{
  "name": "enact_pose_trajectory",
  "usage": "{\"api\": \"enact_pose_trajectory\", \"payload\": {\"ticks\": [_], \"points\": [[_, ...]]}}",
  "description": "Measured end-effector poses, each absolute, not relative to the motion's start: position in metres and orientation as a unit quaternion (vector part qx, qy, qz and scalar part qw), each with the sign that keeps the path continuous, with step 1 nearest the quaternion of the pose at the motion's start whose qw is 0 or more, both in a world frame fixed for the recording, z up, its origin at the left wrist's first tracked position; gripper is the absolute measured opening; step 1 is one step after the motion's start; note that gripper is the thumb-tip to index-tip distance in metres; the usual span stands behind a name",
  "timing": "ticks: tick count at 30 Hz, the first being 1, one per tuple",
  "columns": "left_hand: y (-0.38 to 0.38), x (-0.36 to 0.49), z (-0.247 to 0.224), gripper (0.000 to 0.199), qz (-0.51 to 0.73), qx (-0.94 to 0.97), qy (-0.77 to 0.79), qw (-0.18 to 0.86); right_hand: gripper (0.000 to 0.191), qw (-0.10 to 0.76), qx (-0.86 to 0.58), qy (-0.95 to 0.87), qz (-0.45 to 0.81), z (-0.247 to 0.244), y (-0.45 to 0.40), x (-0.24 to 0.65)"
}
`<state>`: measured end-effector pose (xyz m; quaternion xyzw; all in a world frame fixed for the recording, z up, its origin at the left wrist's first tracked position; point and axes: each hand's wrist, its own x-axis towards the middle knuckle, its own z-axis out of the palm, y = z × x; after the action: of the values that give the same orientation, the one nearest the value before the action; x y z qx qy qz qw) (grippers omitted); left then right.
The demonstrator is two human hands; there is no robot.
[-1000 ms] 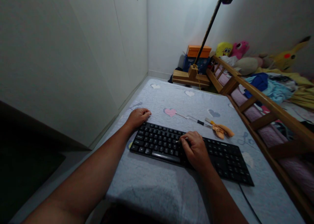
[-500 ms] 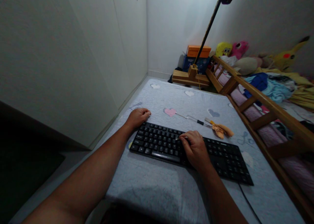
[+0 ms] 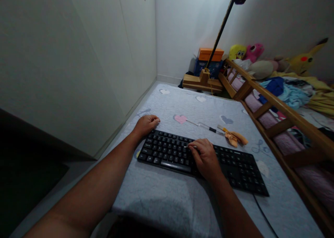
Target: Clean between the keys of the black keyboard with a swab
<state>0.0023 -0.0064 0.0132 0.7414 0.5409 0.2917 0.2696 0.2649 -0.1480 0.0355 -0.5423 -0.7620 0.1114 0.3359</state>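
A black keyboard (image 3: 167,151) lies at a slant on the cloth-covered table. My right hand (image 3: 206,156) is over its middle, thumb and fingers pinched round a thin white cotton swab (image 3: 187,147), whose tip points left at the keys. Beside the keyboard's far left corner, my left hand (image 3: 146,124) rests with curled fingers; whether anything is inside them is hidden. Beyond the keyboard lie a thin tool with a black grip (image 3: 212,129), a small brush with a yellow part (image 3: 221,128) and a crumpled orange cloth (image 3: 232,138).
A wooden bed rail (image 3: 271,99) runs along the right, with clothes and plush toys behind it. A wooden stand (image 3: 202,81) with a dark pole is past the table's far edge, near an orange box (image 3: 211,54). A pale wardrobe (image 3: 104,57) borders the left.
My right hand has shifted slightly left and up over the keys with the cotton swab. My left hand stays in place.
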Motion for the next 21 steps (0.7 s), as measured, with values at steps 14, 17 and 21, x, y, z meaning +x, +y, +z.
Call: {"api": "enact_pose_trajectory", "payload": {"ticks": [14,17,21], "points": [[-0.0087,0.0038,0.0154,0.038,0.291,0.735,0.547,0.276,0.016,0.325,-0.531,-0.776,0.099,0.0324,-0.147,0.261],[-0.008,0.0038,0.015,0.037,0.295,0.734,0.547,0.274,0.016,0.332,-0.528,-0.775,0.103,0.0328,-0.1481,0.2604],[-0.0075,0.0035,0.015,0.036,0.293,0.736,0.546,0.273,0.017,0.337,-0.522,-0.776,0.112,0.0356,-0.1501,0.2591]]}}
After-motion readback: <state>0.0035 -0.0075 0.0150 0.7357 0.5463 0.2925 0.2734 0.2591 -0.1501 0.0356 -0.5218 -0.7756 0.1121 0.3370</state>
